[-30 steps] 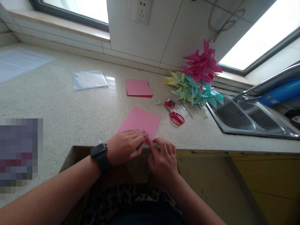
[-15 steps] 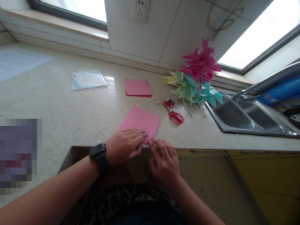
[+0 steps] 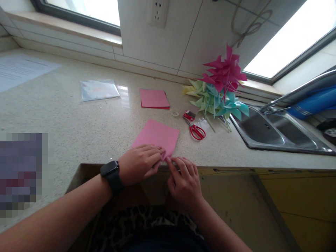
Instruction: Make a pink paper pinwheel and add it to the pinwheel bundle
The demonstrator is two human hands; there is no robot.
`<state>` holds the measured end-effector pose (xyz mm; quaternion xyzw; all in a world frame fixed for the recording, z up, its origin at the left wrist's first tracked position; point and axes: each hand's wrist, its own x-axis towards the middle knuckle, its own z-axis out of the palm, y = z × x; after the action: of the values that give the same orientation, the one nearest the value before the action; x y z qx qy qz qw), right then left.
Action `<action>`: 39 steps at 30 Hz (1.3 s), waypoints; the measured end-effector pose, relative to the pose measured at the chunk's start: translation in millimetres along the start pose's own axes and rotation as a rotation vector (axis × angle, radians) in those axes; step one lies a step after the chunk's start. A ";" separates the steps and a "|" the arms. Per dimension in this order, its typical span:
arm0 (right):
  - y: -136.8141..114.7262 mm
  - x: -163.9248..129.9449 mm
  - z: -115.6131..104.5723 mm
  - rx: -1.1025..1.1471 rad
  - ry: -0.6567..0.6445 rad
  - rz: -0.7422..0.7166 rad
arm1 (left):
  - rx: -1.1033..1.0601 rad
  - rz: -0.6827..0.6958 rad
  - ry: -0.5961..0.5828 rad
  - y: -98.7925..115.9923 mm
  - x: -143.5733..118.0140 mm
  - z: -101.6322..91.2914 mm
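Head camera looks down at a speckled counter [image 3: 78, 129] where a person is working with a pink paper square [image 3: 157, 136]. That paper lies flat near the front edge of the counter, right in front of the person. The left hand [image 3: 139, 162], with a black watch [image 3: 111, 175] on its wrist, lies flat on the near corner of the paper, fingers together and pressing down. The right hand [image 3: 183, 180] sits just beside it, and its fingertips [image 3: 170, 161] pinch the paper's near tip at the counter edge.

Farther back is a small stack of pink paper [image 3: 154, 98], well apart from the hands. Red scissors [image 3: 195, 129] lie to the right of the pink square, near a little roll of tape [image 3: 175, 113]. Behind them is a pile of paper pinwheels [image 3: 220, 87], pink on top and green and blue below. A metal sink [image 3: 273, 133] is at the right. A clear plastic sleeve [image 3: 99, 89] lies at the back left.
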<state>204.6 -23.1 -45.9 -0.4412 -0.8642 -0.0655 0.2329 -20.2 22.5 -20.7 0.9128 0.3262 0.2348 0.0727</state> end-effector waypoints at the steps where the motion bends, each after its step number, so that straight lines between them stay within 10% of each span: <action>1: -0.1 0.8 -0.2 0.000 0.003 -0.002 | 0.005 0.002 -0.001 0.2 -0.2 0.0; 39: -1.2 5.9 0.9 -0.019 -0.031 0.036 | 0.055 0.045 -0.023 -1.0 -2.3 -2.5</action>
<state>200.3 -19.2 -43.9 -0.4599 -0.8589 -0.0628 0.2165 -23.5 21.7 -19.7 0.9241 0.3113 0.2169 0.0459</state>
